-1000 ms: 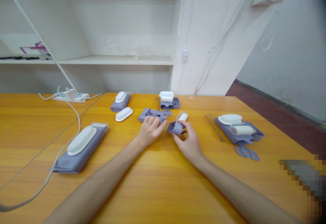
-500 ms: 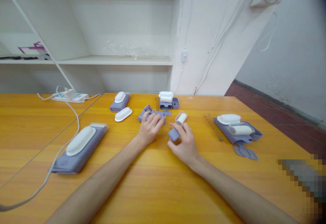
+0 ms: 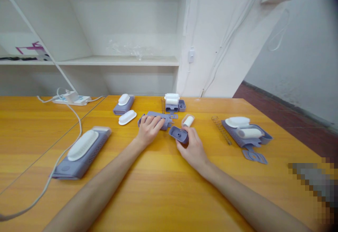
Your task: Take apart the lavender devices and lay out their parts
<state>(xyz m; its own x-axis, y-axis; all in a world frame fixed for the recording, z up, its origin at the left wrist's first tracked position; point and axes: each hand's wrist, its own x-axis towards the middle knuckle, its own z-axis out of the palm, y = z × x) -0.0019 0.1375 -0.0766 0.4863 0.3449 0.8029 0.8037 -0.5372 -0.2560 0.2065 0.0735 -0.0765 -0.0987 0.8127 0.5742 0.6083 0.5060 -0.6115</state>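
My left hand is closed over a purple-grey plastic housing with cut-outs, which lies on the table; its fingers cover much of it. In my right hand a small purple-grey open box is pinched between thumb and fingers. The box's hollow side faces up toward me and shows a small peg inside. Just beyond the right fingers lies a white roller in a clear cover. A loose white oval cap rests to the left of the housing.
Parts with a spring and an opened purple-grey unit lie at right. Another unit stands at the back. Whole units sit at left, where a white cable runs from a power strip.
The small box in my right hand has turned so its hollow inside shows. My left hand has shifted slightly left, and the housing under it now lies flatter.
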